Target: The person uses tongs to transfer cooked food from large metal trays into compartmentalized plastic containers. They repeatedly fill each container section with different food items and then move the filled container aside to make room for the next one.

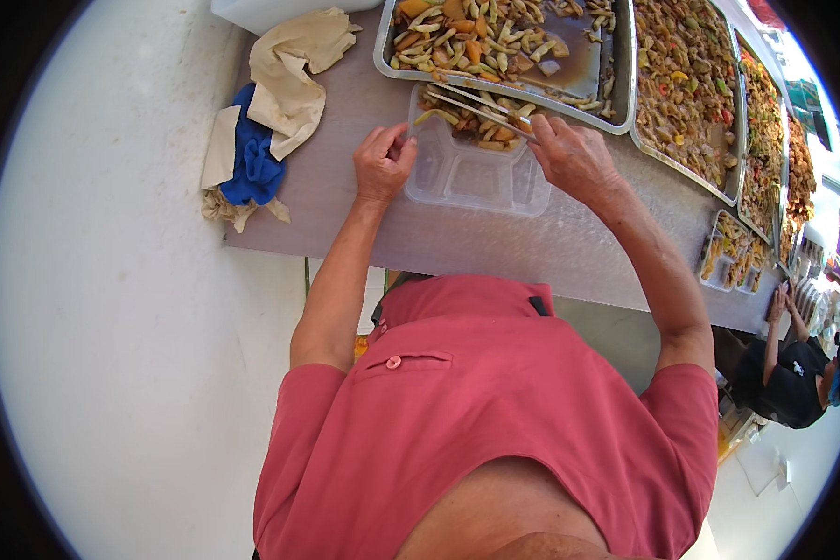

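Observation:
My right hand (575,155) grips a pair of metal tongs (479,110) that point to the left. Their tips lie near the front rim of a deep metal pan (504,89) of green beans and orange chunks in brown sauce. Below the tongs is a clear plastic compartment tray (477,175). Its large far compartment holds beans and other cooked pieces (493,133); the nearer compartments look bare. My left hand (385,159) is at the tray's left rim with curled fingers. Whether it pinches the rim is not clear.
More pans of cooked food (686,91) line the table (364,234) to the right. Small filled trays (724,252) stand before them. At left lie beige cloths (287,77) and a blue cloth (252,154). Another person (787,374) works at far right.

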{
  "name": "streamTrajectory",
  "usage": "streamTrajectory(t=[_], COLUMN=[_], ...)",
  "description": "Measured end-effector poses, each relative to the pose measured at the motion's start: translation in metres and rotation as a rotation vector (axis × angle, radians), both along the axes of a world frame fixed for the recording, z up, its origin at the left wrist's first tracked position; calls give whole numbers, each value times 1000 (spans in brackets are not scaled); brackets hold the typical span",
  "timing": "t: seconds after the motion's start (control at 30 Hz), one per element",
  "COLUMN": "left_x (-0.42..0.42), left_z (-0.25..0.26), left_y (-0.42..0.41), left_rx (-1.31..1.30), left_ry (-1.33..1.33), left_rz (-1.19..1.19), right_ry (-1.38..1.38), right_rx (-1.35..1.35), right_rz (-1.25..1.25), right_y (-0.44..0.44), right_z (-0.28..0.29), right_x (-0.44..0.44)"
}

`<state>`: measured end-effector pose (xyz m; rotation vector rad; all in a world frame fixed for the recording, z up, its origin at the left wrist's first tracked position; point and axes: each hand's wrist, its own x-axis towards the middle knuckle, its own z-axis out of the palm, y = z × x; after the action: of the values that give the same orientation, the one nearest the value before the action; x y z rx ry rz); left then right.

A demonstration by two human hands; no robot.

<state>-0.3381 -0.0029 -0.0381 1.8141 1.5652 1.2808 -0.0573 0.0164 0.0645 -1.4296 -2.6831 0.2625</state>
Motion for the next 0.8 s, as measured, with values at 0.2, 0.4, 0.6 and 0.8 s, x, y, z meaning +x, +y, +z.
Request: streamTrajectory(t=[0.2,0.4,0.6,0.8], left_x=[0,0,0,0], left_z=[3,0,1,-2], left_y=[-2,-1,-3,-1], left_rx=[-36,-14,-14,-29], left_ry=[-10,20,7,-17], left_rz=[21,12,15,-9], right_ry=[79,11,137,101], right_rx=[-32,-55,18,24], right_rz=[1,-48,-213,-258], right_y=[-20,-38,-70,-76], right_z=[19,-2,4,-13], right_x=[0,6,37,38])
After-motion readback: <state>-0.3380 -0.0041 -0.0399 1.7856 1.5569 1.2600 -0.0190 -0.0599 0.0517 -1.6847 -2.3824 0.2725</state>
